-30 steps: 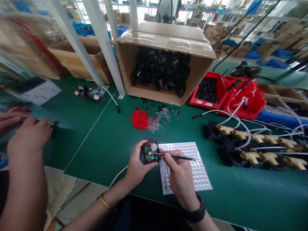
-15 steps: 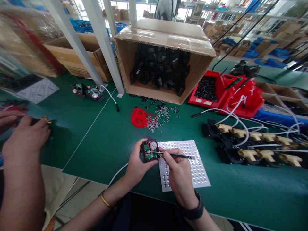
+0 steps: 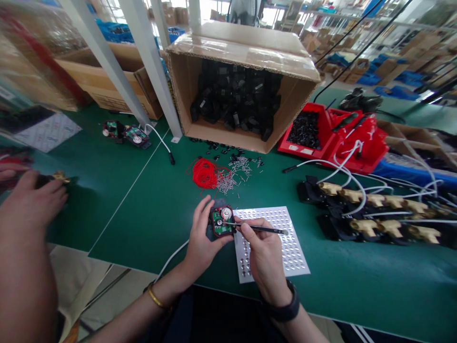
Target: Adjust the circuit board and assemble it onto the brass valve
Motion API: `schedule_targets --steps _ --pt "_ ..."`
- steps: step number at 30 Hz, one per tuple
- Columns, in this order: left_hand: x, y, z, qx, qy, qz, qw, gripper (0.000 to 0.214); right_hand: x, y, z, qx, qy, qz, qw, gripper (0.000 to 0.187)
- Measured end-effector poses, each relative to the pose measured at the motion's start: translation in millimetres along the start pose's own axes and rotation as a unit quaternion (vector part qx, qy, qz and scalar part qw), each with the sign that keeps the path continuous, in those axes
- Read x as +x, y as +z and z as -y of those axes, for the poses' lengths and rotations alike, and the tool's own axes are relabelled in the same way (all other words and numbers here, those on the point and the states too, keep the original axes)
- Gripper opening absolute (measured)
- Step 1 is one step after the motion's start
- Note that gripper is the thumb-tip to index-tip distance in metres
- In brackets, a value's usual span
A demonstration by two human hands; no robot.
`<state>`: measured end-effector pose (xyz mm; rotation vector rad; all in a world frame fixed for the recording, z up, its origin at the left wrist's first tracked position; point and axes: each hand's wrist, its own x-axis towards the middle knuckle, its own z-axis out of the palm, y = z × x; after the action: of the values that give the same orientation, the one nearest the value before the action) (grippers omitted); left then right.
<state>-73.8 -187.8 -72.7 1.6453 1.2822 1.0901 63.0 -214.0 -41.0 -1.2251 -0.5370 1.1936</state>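
My left hand (image 3: 200, 238) grips a small black housing with a green circuit board and a round metal part (image 3: 222, 221), held just above the green table. My right hand (image 3: 262, 251) pinches thin black tweezers (image 3: 262, 229) whose tip touches the board beside the round part. Under my right hand lies a white perforated tray (image 3: 282, 238) with rows of small parts. A white cable (image 3: 170, 258) runs from below my left hand toward the table edge.
A tipped cardboard box (image 3: 246, 52) full of black parts stands behind. Red wire (image 3: 203, 172) and loose metal pins (image 3: 235, 172) lie ahead; red bins (image 3: 332, 136) and brass-fitted assemblies (image 3: 374, 212) sit right. Another person's hands (image 3: 34, 200) work at the left. Two boards (image 3: 124, 133) lie by white posts.
The view has shifted slightly; my hands and the tweezers keep the same hold. My left index finger has lifted and straightened a little. The other person's hand has slid leftward.
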Motion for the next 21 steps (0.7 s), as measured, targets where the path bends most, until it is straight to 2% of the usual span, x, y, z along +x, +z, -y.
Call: schedule_targets --steps 2,4,6,8,10,13,15,17,18,21 --pt "-0.2 1.8 1.8 -0.013 -0.003 -0.003 1.0 0.082 2.0 -0.1 -0.7 -0.001 -0.004 0.0 1.0 0.017" --pt "-0.6 3.4 4.7 -0.043 0.022 -0.016 0.999 0.08 4.5 0.4 -2.4 -0.002 -0.007 0.002 1.0 0.017" --pt "-0.5 3.3 7.0 -0.048 0.078 -0.025 0.995 0.069 5.3 1.7 -4.3 -0.011 -0.012 0.005 1.0 0.016" --pt "0.4 1.3 7.9 -0.002 0.123 -0.016 0.992 0.053 1.8 3.4 -4.0 -0.042 -0.035 0.005 0.999 0.012" --pt "2.1 -1.9 8.3 0.055 0.147 0.002 0.988 0.043 -6.3 4.0 1.2 -0.102 -0.109 0.011 0.989 0.006" --pt "5.3 -6.2 11.0 0.078 0.183 0.035 0.979 0.042 -17.5 -0.4 18.4 -0.19 -0.243 0.07 0.949 0.012" --pt "7.8 -8.6 14.0 0.071 0.204 0.057 0.975 0.047 -14.7 -6.3 30.4 -0.205 -0.281 0.038 0.937 0.015" --pt "10.0 -11.2 16.2 0.063 0.217 0.079 0.971 0.047 -1.9 -11.8 35.7 -0.225 -0.237 -0.023 0.945 0.015" --pt "10.5 -12.7 16.3 0.058 0.219 0.093 0.97 0.045 6.4 -13.7 34.7 -0.24 -0.195 -0.019 0.951 0.016" --pt "8.9 -19.1 11.3 0.0 0.178 0.126 0.976 0.05 25.9 -15.0 19.2 -0.259 -0.085 0.127 0.954 0.033"
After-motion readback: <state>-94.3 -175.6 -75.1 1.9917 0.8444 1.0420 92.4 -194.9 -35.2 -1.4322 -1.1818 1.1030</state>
